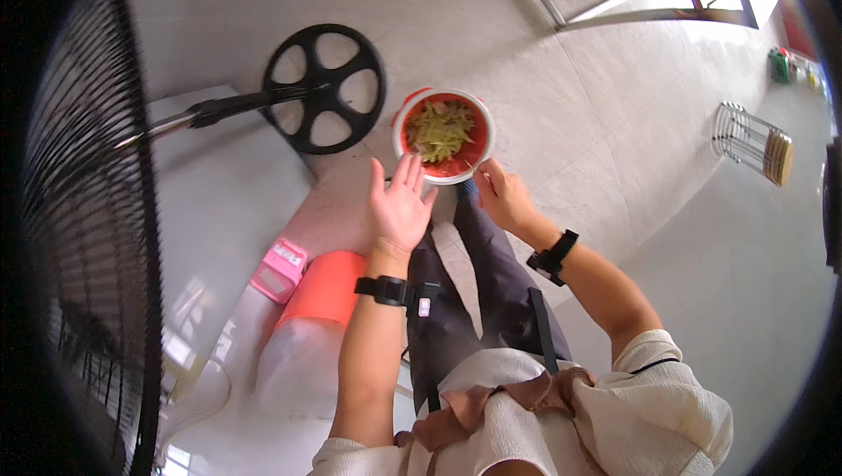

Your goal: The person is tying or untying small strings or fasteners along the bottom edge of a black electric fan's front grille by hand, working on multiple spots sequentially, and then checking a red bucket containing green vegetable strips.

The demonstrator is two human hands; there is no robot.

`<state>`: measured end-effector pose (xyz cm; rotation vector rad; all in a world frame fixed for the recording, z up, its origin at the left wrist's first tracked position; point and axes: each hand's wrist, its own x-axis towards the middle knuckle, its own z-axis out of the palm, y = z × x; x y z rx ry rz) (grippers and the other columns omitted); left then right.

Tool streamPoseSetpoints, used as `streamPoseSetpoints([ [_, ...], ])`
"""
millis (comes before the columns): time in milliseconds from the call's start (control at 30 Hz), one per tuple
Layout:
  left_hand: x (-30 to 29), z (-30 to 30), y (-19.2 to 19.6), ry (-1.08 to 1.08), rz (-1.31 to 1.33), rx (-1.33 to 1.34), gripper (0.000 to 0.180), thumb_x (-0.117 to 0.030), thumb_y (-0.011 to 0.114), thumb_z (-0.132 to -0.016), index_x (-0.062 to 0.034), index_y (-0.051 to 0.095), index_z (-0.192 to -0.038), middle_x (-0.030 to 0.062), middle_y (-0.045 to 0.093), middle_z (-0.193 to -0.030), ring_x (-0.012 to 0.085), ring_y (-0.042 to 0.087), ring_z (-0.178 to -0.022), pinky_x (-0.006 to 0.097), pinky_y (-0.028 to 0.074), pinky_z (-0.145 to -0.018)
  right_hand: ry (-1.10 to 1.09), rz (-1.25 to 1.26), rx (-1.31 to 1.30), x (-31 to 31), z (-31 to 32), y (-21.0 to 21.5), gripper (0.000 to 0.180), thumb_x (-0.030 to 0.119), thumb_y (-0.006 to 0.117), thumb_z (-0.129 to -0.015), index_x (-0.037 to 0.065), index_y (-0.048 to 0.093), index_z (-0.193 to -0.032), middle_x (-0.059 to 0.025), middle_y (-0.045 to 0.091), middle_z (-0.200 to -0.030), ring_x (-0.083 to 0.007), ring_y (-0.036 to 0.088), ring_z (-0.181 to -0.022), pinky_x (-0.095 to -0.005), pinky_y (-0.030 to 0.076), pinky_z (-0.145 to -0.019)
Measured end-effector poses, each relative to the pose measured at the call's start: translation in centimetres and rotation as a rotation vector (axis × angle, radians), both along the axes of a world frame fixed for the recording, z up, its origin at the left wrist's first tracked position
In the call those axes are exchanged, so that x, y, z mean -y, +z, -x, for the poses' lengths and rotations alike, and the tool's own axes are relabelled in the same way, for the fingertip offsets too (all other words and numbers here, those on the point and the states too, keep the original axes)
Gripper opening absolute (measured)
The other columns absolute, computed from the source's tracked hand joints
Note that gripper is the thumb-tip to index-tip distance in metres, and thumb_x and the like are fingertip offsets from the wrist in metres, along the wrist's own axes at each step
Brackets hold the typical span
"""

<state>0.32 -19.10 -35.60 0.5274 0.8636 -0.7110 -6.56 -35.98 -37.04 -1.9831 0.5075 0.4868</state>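
A round tub (489,138) with a white rim and a red inside stands in front of my legs. Pale green shreds, like vegetable strips or peelings (443,129), lie heaped in it. My left hand (401,208) is open at the tub's near left side, palm up, its fingertips by the rim. At the near right rim, my right hand (504,198) has its fingers closed together. A thin pale sliver shows at its fingertips, too small to name. I cannot tell whether this hand also grips the rim.
A fan (88,213) fills the left side, and a black spoked wheel-shaped base (324,88) is near the tub. An orange-and-clear container (320,300) and a pink box (279,270) are beside my left arm. A wire rack (745,138) is far right; a metal frame (614,15) stands behind.
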Motion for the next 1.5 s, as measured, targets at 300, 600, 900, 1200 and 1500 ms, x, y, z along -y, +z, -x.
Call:
streamPoseSetpoints([
  [300,4.0,-0.1,-11.8,-0.161,-0.155,-0.162,0.095,-0.069,0.034,-0.076,-0.0028,0.004,-0.138,0.0089,0.006,-0.145,0.0206,-0.001,-0.134,0.049,-0.004,-0.104,-0.462,-0.468,-0.219,1.1,1.4,-12.2,0.018,0.017,0.046,-0.09,0.0,0.05,-0.09,-0.0087,0.059,-0.098,-0.0131,0.054,-0.091,-0.0254,0.043,-0.077],
  [600,4.3,1.4,-19.2,-0.613,-0.955,-0.002,0.027,-0.013,0.061,-0.078,0.0001,0.054,-0.1,0.0069,0.06,-0.081,0.018,0.06,-0.064,0.029,0.049,-0.065,-0.399,-0.256,-0.097,2.0,1.4,-17.6,0.012,0.009,0.047,-0.083,0.005,0.049,-0.094,-0.0167,0.058,-0.066,-0.033,0.059,-0.064,-0.0377,0.045,-0.058],
  [900,3.6,4.3,-22.6,-0.977,-1.709,0.395,0.047,-0.017,0.065,-0.07,0.0014,0.043,-0.107,0.0184,0.055,-0.097,0.0302,0.055,-0.091,0.038,0.042,-0.077,-0.075,0.02,-0.022,5.0,2.5,-20.6,0.013,0.015,0.044,-0.086,0.008,0.045,-0.096,-0.0174,0.061,-0.073,-0.038,0.058,-0.071,-0.0441,0.046,-0.062],
  [1200,0.6,5.8,-29.0,-0.949,-1.464,0.062,0.032,-0.025,0.056,-0.081,0.0008,0.049,-0.098,0.0195,0.059,-0.085,0.0345,0.057,-0.076,0.04,0.044,-0.067,0.076,-0.068,-0.09,4.6,0.6,-20.8,0.007,0.014,0.044,-0.086,0.007,0.046,-0.089,-0.0154,0.059,-0.067,-0.0369,0.058,-0.064,-0.0429,0.045,-0.057],
  [1500,7.5,-14.8,-29.9,-0.473,-1.351,0.527,0.033,-0.032,0.055,-0.083,0.0004,0.053,-0.085,0.0144,0.058,-0.072,0.0267,0.055,-0.063,0.036,0.045,-0.061,0.002,-0.016,0.226,4.7,-7.4,-21.8,0.005,0.01,0.045,-0.085,0.007,0.047,-0.088,-0.0155,0.055,-0.061,-0.0345,0.057,-0.06,-0.0403,0.044,-0.052],
])
